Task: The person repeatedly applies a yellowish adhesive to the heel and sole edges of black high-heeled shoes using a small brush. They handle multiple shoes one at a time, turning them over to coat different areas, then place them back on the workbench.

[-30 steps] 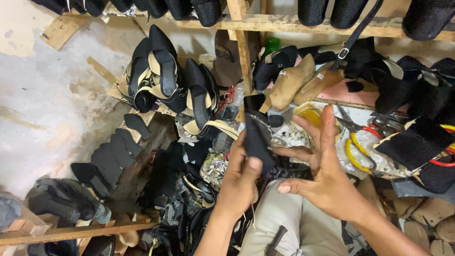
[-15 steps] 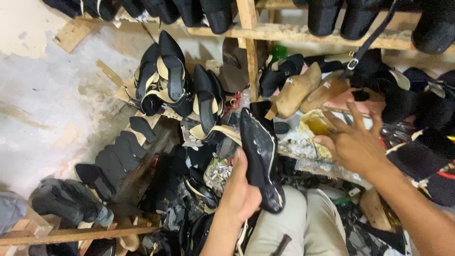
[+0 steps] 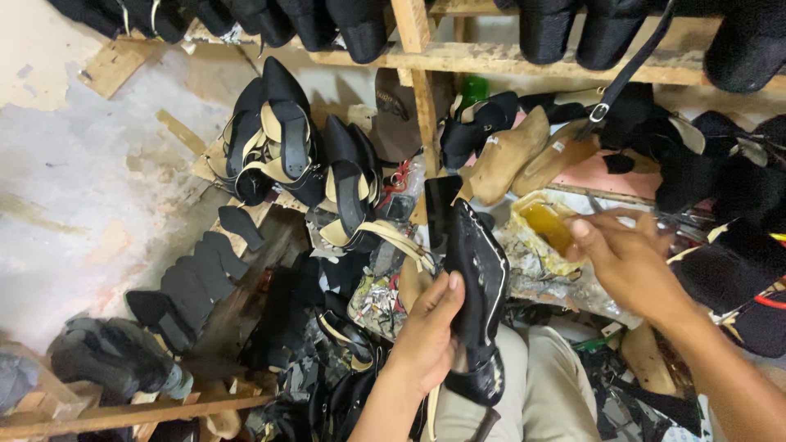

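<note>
My left hand [image 3: 427,331] grips a black shoe sole [image 3: 477,282] upright over my lap, its glossy underside turned toward me. My right hand [image 3: 624,254] reaches to the right of it, fingers closed at the rim of a messy glue pot [image 3: 544,225] with yellow glue inside. What the fingers pinch is too small to tell, possibly a thin brush.
A pile of black and tan heeled sandals [image 3: 286,155] leans against the wall. Wooden shoe lasts [image 3: 512,155] lie under a wooden shelf [image 3: 508,57] of black shoes. A row of black heels [image 3: 192,282] stands on a plank at left. Scraps crowd the bench.
My right hand has left the sole and moved right to the glue pot. My left hand has turned the sole upright and holds it alone.
</note>
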